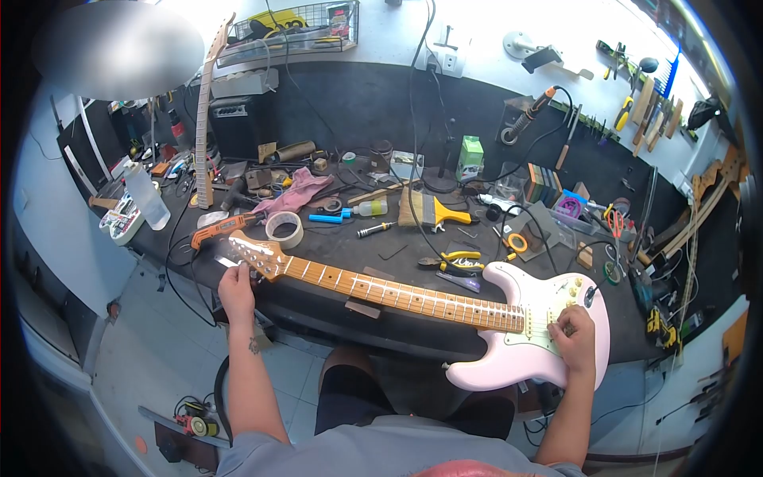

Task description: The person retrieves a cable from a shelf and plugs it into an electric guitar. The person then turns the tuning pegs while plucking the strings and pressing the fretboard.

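Observation:
A pale pink electric guitar (520, 370) lies face up across the near edge of the bench, its maple neck (397, 296) pointing left. My left hand (236, 292) is at the near edge of the headstock (261, 256), fingers pinched at a tuning peg. Close to those fingertips is a small white flat thing (226, 261); whether I touch it cannot be told. My right hand (574, 338) rests over the strings beside the pickups on the pale pickguard (520, 338), fingers curled together. Anything inside those fingers is hidden. A wooden block (362, 308) shows beside the neck.
Behind the guitar are yellow-handled pliers (457, 261), a wide brush (417, 208), a tape roll (284, 229) and an orange tool (226, 228). A loose guitar neck (203, 127) stands upright at left. A soldering iron (528, 115) hangs on the wall with its cable drooping.

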